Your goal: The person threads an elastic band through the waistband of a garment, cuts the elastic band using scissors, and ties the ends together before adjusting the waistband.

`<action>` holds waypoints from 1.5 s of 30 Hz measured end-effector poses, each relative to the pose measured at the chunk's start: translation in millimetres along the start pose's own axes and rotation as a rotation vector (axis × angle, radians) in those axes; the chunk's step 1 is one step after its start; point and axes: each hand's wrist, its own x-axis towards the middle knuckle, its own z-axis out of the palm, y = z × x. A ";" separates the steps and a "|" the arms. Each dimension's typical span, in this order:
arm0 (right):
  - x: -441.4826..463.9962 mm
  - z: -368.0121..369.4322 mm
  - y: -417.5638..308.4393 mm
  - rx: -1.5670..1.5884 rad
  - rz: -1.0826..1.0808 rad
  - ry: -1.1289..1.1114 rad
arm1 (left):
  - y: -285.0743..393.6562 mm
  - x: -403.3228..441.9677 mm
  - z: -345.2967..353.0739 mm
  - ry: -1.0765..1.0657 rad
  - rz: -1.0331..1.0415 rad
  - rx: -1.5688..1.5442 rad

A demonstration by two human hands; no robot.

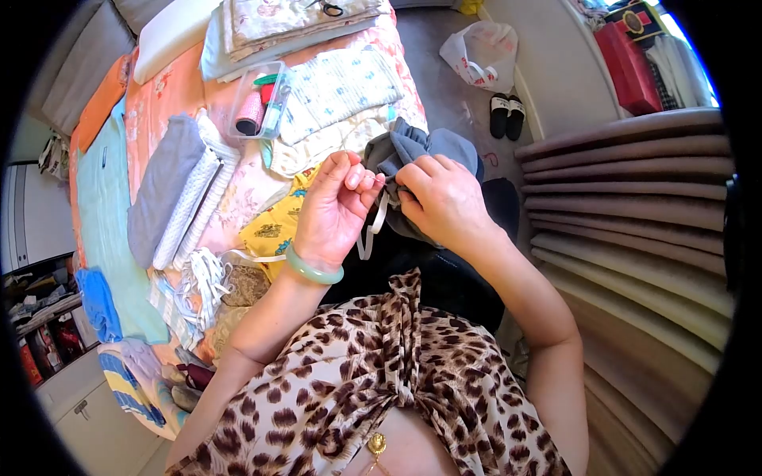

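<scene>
My left hand [337,206], palm turned up with a jade-green bangle [313,268] on the wrist, has its thumb and fingers curled together in a pinch. Whatever lies in that pinch is too small to make out. Close beside it, my right hand [444,194] is closed on a dark grey cloth [421,143] bunched above my lap. A narrow white band [370,238] hangs in a loop between the hands, below the cloth; its upper end is hidden by the fingers.
Left of my hands lie a yellow printed cloth [274,226], folded grey and white fabric [178,190] and a tangle of white strips [205,282]. A clear plastic box [248,95] holds thread and small items. Scissors [332,9] lie on folded cloth. Pleated fabric [627,182] stands at right.
</scene>
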 end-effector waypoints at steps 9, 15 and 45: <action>-3.9 -13.6 6.0 0.086 0.059 0.138 | 10.8 1.3 -9.1 -0.009 0.040 -0.038; -20.5 -19.1 27.2 0.071 0.284 0.085 | 42.8 0.0 -11.8 -0.045 0.146 0.037; 10.3 -17.9 6.4 0.114 0.402 -0.219 | 89.7 -1.8 3.1 -0.185 0.116 -0.276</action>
